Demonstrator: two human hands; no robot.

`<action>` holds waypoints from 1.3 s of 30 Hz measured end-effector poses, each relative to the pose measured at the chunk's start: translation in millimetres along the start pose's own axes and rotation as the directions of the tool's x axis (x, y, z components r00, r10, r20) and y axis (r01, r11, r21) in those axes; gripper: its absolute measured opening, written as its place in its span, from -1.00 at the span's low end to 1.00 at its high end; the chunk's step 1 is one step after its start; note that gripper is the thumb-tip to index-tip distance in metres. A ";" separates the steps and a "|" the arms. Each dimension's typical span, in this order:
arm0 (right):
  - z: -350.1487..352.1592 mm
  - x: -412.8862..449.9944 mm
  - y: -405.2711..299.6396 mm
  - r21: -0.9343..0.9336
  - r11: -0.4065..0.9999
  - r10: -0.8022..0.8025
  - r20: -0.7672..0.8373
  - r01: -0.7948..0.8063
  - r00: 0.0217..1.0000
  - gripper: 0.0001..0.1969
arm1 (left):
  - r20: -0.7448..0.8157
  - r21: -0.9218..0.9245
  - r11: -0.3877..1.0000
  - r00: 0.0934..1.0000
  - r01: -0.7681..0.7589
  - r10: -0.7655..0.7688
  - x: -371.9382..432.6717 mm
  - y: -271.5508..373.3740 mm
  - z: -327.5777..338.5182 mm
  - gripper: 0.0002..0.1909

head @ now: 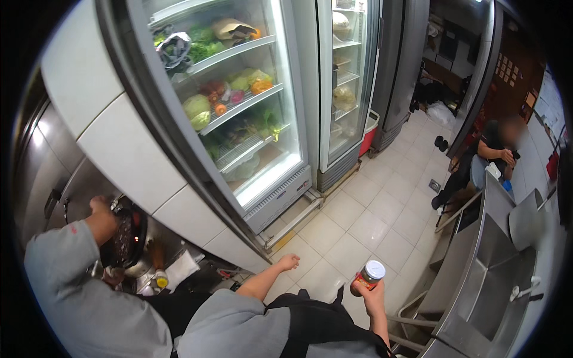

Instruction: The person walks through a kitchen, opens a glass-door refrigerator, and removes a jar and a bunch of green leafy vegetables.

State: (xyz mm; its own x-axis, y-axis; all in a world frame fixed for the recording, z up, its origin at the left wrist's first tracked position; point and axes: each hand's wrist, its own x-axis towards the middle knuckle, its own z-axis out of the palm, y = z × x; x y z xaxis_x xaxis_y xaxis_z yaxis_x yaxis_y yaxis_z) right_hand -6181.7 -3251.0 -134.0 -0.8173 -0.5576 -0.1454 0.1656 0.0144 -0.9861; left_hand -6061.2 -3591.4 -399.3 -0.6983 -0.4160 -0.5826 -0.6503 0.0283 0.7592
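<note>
My right hand (372,293) grips a glass jar (363,291) around its side, over the tiled floor. The jar has a white lid, a red label that bears writing, and dark contents. In front of my body, my left hand (288,262) hangs in the air with loosely curled fingers and nothing visible in it. The lit glass-door refrigerator (286,188) stands beyond the left hand. Cabbage (197,112), carrots and leafy greens (203,44) show on its shelves.
To my left, a co-worker in a grey shirt (89,304) reaches over a wok (127,232) on a stove. A stainless steel sink (501,268) runs along the right. A second refrigerator (347,89) and a red bin (369,134) stand ahead; a person (488,147) sits far right.
</note>
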 end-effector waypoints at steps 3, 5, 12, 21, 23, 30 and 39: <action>-11.2 62.8 -6.2 0.027 1.000 0.007 -0.085 -0.005 0.996 -0.47 | 0.040 0.067 0.998 0.999 0.010 -0.013 64.3 45.8 -0.4 -0.60; -22.7 105.6 -9.3 0.050 0.999 0.013 -0.115 -0.007 0.993 -0.47 | 0.069 0.172 0.984 0.996 0.043 -0.056 104.8 75.1 2.0 -0.60; -92.7 266.8 -25.1 -0.015 0.998 0.067 -0.088 -0.069 0.994 -0.49 | 0.013 0.345 0.935 0.996 -0.088 0.089 212.3 143.0 35.5 -0.64; -131.8 512.5 -105.4 -0.195 0.980 0.027 0.293 0.032 0.956 -0.35 | -0.120 0.253 0.894 0.929 0.369 -0.350 254.4 146.5 -6.2 -0.74; -135.2 557.7 -112.7 -0.140 0.989 0.001 0.348 0.051 0.938 -0.34 | -0.110 0.155 0.939 0.950 0.308 -0.293 261.8 156.9 -1.2 -0.77; -160.8 707.1 -124.2 -0.129 0.989 -0.008 0.421 0.068 0.907 -0.31 | -0.245 -0.146 0.931 0.900 0.333 -0.361 358.9 257.1 9.5 -0.67; -264.6 855.2 -154.6 -0.130 0.992 0.022 0.167 0.000 0.986 -0.42 | -0.429 0.487 0.680 0.529 -0.548 0.733 609.8 721.3 -39.9 -0.63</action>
State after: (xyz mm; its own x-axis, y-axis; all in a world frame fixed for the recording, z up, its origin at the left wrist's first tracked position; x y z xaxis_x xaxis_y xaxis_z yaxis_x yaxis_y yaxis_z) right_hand -7052.3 -3510.5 -127.3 -0.7102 -0.6876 -0.1512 0.0922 0.1220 -0.9882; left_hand -6944.0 -3860.9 -195.4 -0.7172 -0.5888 0.3728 -0.2058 0.6900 0.6940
